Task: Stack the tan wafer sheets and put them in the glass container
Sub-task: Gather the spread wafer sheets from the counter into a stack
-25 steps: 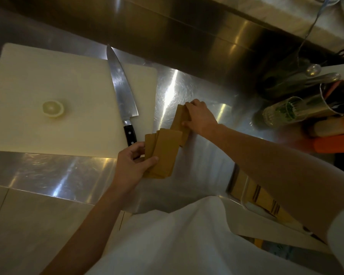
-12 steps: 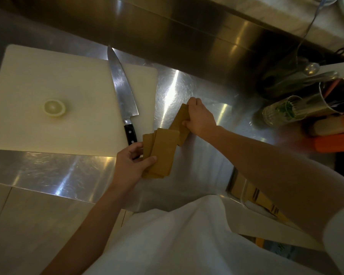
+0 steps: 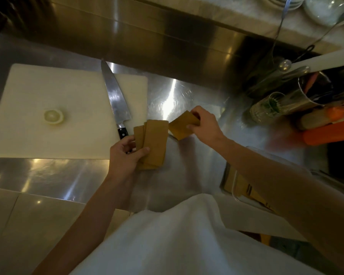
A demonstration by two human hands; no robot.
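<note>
My left hand grips a fanned stack of tan wafer sheets by its lower left corner, just above the steel counter. My right hand pinches another tan wafer sheet by its right edge, tilted and just right of the stack. A glass container with tan sheets inside sits at the counter's right, mostly hidden under my right forearm.
A white cutting board lies at left with a lemon slice and a large chef's knife along its right side. Glasses, a metal cup with utensils and orange items crowd the far right.
My right hand has lifted its wafer sheet off the counter and turned it flatter, separating it from the stack. My left hand keeps hold of the stack, nearly still.
</note>
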